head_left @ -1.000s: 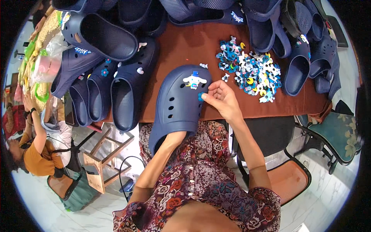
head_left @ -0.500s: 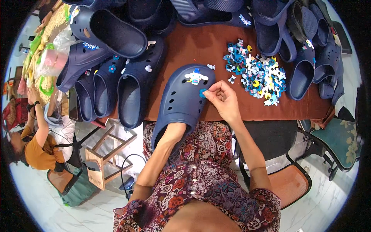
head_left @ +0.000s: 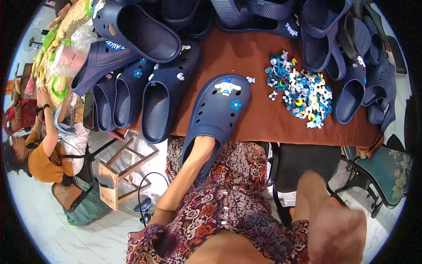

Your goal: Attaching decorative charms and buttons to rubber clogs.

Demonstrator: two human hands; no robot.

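A navy clog (head_left: 213,119) lies toe-away at the table's front edge, its heel overhanging. My left hand (head_left: 203,148) is inside its opening; its fingers are hidden. On the clog's upper sit a white long-eared character charm with a blue hat (head_left: 227,88) and a blue flower charm (head_left: 236,105). A small bow-shaped charm (head_left: 250,80) lies on the cloth just beyond the toe. At the lower right, away from the table, my right hand (head_left: 338,233) is smeared by motion, so its fingers do not show clearly. Right of the clog is a heap of small charms (head_left: 303,94).
Navy clogs (head_left: 154,108) crowd the left, back and right of the brown tablecloth (head_left: 246,53), some decorated. Chairs (head_left: 303,165) stand below the front edge. At far left, another person in an orange top (head_left: 50,160) sits beside a wooden stool (head_left: 110,189).
My right hand has let go of the blue flower charm, which now sits on the clog, and has swung down to the lower right. My left hand remains inside the clog.
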